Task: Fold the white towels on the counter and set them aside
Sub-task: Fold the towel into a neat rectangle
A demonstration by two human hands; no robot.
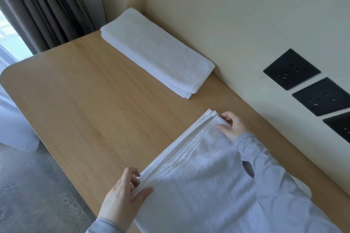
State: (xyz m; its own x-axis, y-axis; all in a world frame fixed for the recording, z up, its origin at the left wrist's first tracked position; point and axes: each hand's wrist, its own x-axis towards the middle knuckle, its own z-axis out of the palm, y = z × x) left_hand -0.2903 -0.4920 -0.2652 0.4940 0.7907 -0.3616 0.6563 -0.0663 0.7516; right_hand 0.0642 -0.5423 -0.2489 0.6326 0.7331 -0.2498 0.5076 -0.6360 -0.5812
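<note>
Left hand [121,196]: your fingers [133,177] and thumb pinch the layered hems at the near corner of the white towel [198,185]. Right hand [232,126]: fingers curl and clamp on the far corner of the same edge. The hemmed edge runs straight between both hands. The towel lies on the worktop [85,100] at 5 o'clock. The folded stack [157,51] sits at 12 o'clock against the wall, well apart. Black sockets [291,69] at 3 o'clock.

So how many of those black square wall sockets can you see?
3 black square wall sockets, in a row on the cream wall: the farthest socket, the middle socket, and the nearest socket, cut off by the picture's edge. More may lie beyond it.
</note>
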